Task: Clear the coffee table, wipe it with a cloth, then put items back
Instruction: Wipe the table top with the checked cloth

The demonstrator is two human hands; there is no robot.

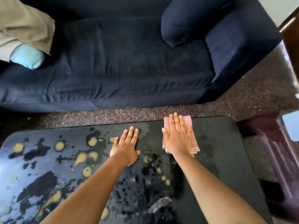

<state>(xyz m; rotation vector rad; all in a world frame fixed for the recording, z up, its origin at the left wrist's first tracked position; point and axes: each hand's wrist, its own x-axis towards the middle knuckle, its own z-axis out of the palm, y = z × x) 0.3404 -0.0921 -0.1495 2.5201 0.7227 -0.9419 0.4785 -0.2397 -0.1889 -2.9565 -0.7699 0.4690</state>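
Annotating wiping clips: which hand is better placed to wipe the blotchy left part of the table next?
Right hand: it already presses the pink checked cloth flat on the black coffee table. Left hand lies bare beside the blotches, better for bracing.

Home living room: sofa (129, 62), coffee table (218, 143)

Coffee table (226, 159) bare apart from both flat hands and cloth (192, 143), sofa (113, 70) beyond floor strip
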